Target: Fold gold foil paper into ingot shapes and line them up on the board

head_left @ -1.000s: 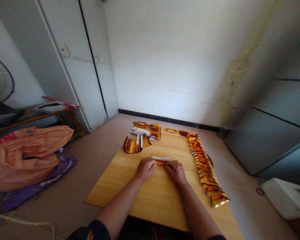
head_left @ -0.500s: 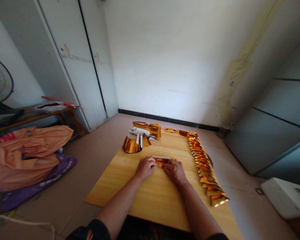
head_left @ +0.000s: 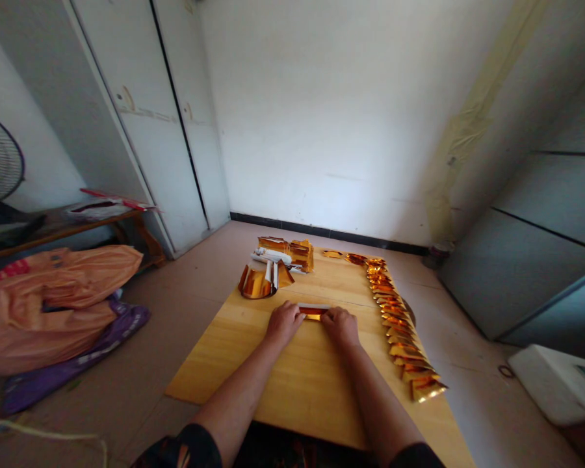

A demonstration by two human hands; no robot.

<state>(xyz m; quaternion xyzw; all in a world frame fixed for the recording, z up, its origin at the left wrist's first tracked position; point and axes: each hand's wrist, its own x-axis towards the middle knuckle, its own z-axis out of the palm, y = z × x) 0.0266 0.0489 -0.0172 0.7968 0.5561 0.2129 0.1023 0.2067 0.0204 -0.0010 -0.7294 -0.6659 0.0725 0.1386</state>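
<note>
Between my two hands, on the wooden board (head_left: 292,383), is a small sheet of gold foil paper (head_left: 314,313) with a pale strip along its far edge. My left hand (head_left: 286,322) pinches its left end, and my right hand (head_left: 341,325) has its fingers closed on the right end. Folded gold foil pieces (head_left: 400,331) overlap in a long row to the right of my right hand. Beyond my left hand lie curled gold foil sheets (head_left: 258,284) and a stack of gold foil paper (head_left: 299,253) with white parts showing.
Left of the board, an orange and purple bag (head_left: 53,312) lies on the floor near a low wooden bench (head_left: 146,244). A fan (head_left: 0,156) and a grey cabinet (head_left: 175,149) stand behind. A white box (head_left: 556,383) is at the right.
The foil's near part looks folded over into a narrower, smoother band. My fingers have drawn in at its two ends, with the right hand now more curled.
</note>
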